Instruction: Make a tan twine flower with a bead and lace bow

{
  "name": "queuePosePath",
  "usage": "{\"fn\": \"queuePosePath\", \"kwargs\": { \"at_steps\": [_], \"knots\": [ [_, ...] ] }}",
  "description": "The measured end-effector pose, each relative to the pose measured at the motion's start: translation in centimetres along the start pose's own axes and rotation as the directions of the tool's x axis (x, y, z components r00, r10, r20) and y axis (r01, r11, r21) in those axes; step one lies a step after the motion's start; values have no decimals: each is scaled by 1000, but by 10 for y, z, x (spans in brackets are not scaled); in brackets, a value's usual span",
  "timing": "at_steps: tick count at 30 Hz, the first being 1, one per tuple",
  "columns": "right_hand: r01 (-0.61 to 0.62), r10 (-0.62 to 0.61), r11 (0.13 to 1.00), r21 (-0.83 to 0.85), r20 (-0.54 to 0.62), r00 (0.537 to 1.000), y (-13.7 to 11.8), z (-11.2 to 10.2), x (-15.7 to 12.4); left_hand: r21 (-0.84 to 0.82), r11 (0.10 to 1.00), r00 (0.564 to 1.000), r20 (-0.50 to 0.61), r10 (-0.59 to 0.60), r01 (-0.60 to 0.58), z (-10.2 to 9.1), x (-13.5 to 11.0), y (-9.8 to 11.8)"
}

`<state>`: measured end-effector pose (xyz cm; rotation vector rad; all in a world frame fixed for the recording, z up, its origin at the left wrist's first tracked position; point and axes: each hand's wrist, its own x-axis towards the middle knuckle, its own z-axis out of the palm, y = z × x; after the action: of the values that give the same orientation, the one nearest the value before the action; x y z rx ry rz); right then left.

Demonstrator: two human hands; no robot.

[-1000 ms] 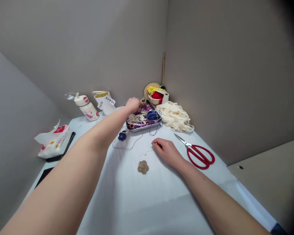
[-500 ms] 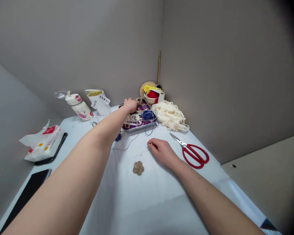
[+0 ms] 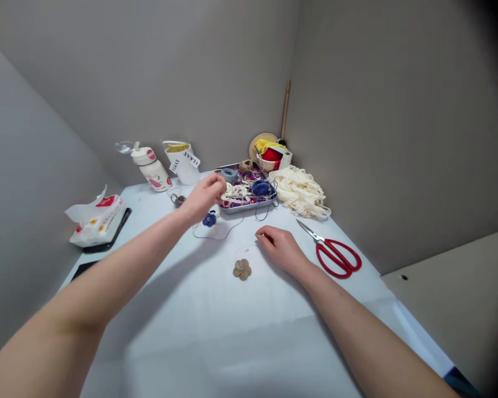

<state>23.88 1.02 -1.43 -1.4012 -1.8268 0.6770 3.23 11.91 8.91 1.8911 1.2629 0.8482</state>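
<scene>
My left hand [image 3: 207,194] is raised at the left edge of the metal tray [image 3: 249,208], fingers curled together; whatever is in them cannot be made out. Inside the tray lie a ball of dark blue yarn [image 3: 261,188], grey-blue cord [image 3: 229,175], brown twine [image 3: 246,166] and white lace. My right hand [image 3: 283,249] rests on the table, thumb and forefinger pinched on a fine pale thread [image 3: 249,246]. That thread runs to a brown flower-shaped piece [image 3: 242,269] lying flat nearby. Below my left hand sits a small dark blue flower [image 3: 209,219] with a loose cord.
Red-handled scissors [image 3: 336,257] lie right of my right hand. Behind them is a heap of cream lace [image 3: 299,190], near a bowl of red and yellow yarn [image 3: 269,160]. A bottle [image 3: 151,170], white container [image 3: 186,168] and tissue pack [image 3: 97,220] stand at left.
My left hand has drawn back from inside the tray towards the left and nearer me, uncovering the grey-blue cord and the blue flower. The view has shifted; my right hand stays in its pinch.
</scene>
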Motion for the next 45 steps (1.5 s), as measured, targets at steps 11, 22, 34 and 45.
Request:
{"fn": "queuePosePath", "kwargs": {
  "at_steps": [11,22,34,45],
  "knots": [
    [31,-22,978,205,-45,999,-38,17,-20,-863,306,908,333,-256,403,43,-141,-37],
    [242,-227,966,89,-155,962,-55,14,-28,-840,320,894,367,-258,438,47,-142,-42],
    [311,-312,950,-26,-97,945,-54,17,-32,-848,260,873,384,-300,462,47,-141,-46],
    [305,-308,951,-45,-101,946,-52,16,-33,-862,246,882,370,-291,443,46,-141,-43]
  ]
}}
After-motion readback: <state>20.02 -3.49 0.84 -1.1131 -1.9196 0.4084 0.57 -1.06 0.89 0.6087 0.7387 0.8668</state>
